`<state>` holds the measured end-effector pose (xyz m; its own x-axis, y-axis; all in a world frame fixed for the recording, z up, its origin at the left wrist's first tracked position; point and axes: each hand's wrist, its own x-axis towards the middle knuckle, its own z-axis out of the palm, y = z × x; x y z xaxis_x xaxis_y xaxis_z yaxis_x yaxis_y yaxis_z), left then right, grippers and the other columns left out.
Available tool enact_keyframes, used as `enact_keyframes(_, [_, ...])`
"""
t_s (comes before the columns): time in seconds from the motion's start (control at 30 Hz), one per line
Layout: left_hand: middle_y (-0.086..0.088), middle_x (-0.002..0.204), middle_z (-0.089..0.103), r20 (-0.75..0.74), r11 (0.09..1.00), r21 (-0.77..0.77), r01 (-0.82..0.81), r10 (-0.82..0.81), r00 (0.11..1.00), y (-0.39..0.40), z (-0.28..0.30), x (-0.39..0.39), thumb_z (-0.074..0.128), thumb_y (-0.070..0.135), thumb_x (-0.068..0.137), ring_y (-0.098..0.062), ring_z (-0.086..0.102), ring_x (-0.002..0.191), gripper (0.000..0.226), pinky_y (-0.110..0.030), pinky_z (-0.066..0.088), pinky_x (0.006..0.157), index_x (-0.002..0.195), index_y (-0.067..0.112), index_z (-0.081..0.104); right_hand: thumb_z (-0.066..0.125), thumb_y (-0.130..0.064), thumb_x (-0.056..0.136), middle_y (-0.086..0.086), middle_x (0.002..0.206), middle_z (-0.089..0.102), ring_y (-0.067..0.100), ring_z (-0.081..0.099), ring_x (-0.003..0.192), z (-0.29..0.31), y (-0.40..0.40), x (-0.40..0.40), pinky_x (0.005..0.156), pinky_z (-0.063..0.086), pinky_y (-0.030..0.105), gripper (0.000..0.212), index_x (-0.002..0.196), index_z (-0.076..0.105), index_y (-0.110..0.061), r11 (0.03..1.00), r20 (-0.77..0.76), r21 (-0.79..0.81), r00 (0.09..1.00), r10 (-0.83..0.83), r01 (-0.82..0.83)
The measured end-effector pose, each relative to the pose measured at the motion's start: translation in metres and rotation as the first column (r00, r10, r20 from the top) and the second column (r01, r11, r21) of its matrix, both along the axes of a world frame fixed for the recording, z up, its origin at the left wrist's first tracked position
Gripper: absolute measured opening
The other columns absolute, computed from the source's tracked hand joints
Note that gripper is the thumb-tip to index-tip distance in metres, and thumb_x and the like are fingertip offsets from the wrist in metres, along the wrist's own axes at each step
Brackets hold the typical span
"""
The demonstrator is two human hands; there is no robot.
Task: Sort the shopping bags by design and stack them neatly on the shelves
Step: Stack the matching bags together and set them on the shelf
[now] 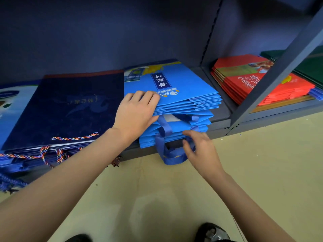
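While the left hand [138,110] is lying on the near-left corner of the bright blue bag stack [176,109], its fingers are resting nearly straight on the top bag and its thumb is tucking under the upper bundle at the stack's edge, so the hand is lightly clasping that upper part. Just below and to the right of it, the right hand [197,147] is hovering at the stack's front edge with fingers loosely curled, thumb and fingertips touching the blue ribbon handles [167,154] that are hanging over the shelf lip [218,131]; whether it is actually pinching a handle I cannot tell. At least ten blue bags are showing as layered edges, though the exact count is unclear. Left of the left hand, one pile of dark navy bags [70,109] is lying flat, with twisted multicoloured cord handles [75,137] trailing at its front. Further left, a pale blue bag [10,105] is partly showing. Beyond the right hand, past a grey upright [272,74], one red bag stack [253,81] is sitting, with dark green bags [307,65] behind it. Two dark shoes [211,232] are showing on the beige floor [262,163] below the hands.
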<state>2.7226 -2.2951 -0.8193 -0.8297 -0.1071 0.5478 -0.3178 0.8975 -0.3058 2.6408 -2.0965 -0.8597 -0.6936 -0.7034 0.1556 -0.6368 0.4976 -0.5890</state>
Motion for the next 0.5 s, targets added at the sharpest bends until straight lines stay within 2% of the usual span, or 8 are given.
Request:
enact_keyframes(0.07, [-0.002, 0.098, 0.066, -0.010, 1.000, 0.008, -0.017, 0.017, 1.000, 0.002, -0.001, 0.001, 0.078, 0.040, 0.063, -0.024, 0.062, 0.080, 0.051, -0.031, 0.046, 0.065, 0.102, 0.011, 0.062, 0.067, -0.018, 0.083, 0.003, 0.092, 0.064, 0.027, 0.055, 0.092, -0.007, 0.010, -0.008, 0.076, 0.037, 0.028, 0.016, 0.096, 0.060, -0.012, 0.974, 0.041, -0.083, 0.978, -0.207, 0.210])
enact_keyframes(0.13, [-0.001, 0.099, 0.066, -0.010, 0.999, 0.018, -0.028, 0.028, 1.000, 0.004, -0.004, 0.001, 0.079, 0.040, 0.063, -0.024, 0.062, 0.081, 0.052, -0.031, 0.046, 0.066, 0.103, 0.011, 0.062, 0.075, -0.023, 0.077, 0.000, 0.092, 0.057, 0.025, 0.054, 0.089, -0.015, 0.012, -0.016, 0.073, 0.040, 0.030, 0.031, 0.092, 0.049, -0.015, 0.921, 0.210, -0.089, 0.911, -0.355, 0.379])
enact_keyframes(0.23, [-0.002, 0.101, 0.066, 0.019, 0.999, 0.034, -0.028, 0.027, 0.999, 0.006, -0.006, 0.002, 0.080, 0.039, 0.061, -0.024, 0.062, 0.082, 0.055, -0.031, 0.046, 0.066, 0.104, 0.010, 0.062, 0.076, -0.023, 0.076, -0.003, 0.092, 0.055, 0.021, 0.053, 0.090, -0.025, -0.002, -0.018, 0.071, 0.038, 0.027, 0.041, 0.101, 0.046, -0.013, 0.890, 0.425, 0.015, 0.802, -0.419, 0.456])
enact_keyframes(0.33, [-0.002, 0.102, 0.066, 0.016, 0.999, 0.037, -0.031, 0.030, 0.999, 0.006, -0.005, 0.002, 0.079, 0.040, 0.061, -0.024, 0.062, 0.082, 0.055, -0.031, 0.046, 0.066, 0.104, 0.011, 0.062, 0.069, -0.014, 0.081, 0.002, 0.078, 0.058, 0.026, 0.058, 0.083, -0.031, -0.016, -0.013, 0.071, 0.041, 0.030, 0.022, 0.096, 0.055, -0.007, 0.839, 0.548, 0.037, 0.691, -0.472, 0.543])
enact_keyframes(0.4, [-0.002, 0.101, 0.066, 0.015, 0.999, 0.029, -0.036, 0.035, 0.999, 0.005, -0.003, 0.001, 0.079, 0.040, 0.061, -0.024, 0.062, 0.082, 0.055, -0.030, 0.046, 0.065, 0.104, 0.011, 0.063, 0.063, -0.011, 0.082, 0.007, 0.072, 0.057, 0.028, 0.056, 0.075, -0.024, -0.014, -0.013, 0.064, 0.038, 0.030, 0.009, 0.080, 0.056, -0.007, 0.882, 0.538, 0.083, 0.724, -0.432, 0.464])
enact_keyframes(0.43, [-0.002, 0.100, 0.066, 0.017, 0.999, 0.027, -0.037, 0.036, 0.999, 0.005, -0.003, 0.001, 0.080, 0.040, 0.060, -0.025, 0.062, 0.081, 0.055, -0.030, 0.047, 0.065, 0.103, 0.011, 0.063, 0.062, -0.012, 0.082, 0.007, 0.068, 0.056, 0.027, 0.053, 0.071, -0.016, -0.010, -0.013, 0.061, 0.036, 0.029, 0.013, 0.072, 0.056, -0.007, 0.917, 0.495, 0.123, 0.777, -0.389, 0.380])
enact_keyframes(0.47, [-0.002, 0.099, 0.066, 0.019, 0.999, 0.029, -0.035, 0.035, 0.999, 0.005, -0.002, 0.001, 0.080, 0.040, 0.060, -0.025, 0.062, 0.080, 0.055, -0.029, 0.047, 0.065, 0.103, 0.010, 0.063, 0.062, -0.013, 0.082, 0.006, 0.064, 0.053, 0.027, 0.050, 0.070, -0.004, -0.005, -0.013, 0.059, 0.034, 0.029, 0.019, 0.065, 0.053, -0.009, 0.942, 0.388, 0.173, 0.859, -0.333, 0.287])
enact_keyframes(0.5, [-0.003, 0.099, 0.066, 0.023, 0.999, 0.033, -0.034, 0.033, 0.999, 0.005, -0.002, 0.002, 0.081, 0.040, 0.059, -0.025, 0.062, 0.080, 0.055, -0.029, 0.047, 0.065, 0.102, 0.010, 0.063, 0.062, -0.014, 0.082, 0.005, 0.062, 0.052, 0.029, 0.049, 0.071, 0.009, 0.000, -0.014, 0.058, 0.033, 0.031, 0.026, 0.060, 0.049, -0.012, 0.955, 0.180, 0.202, 0.951, -0.253, 0.216])
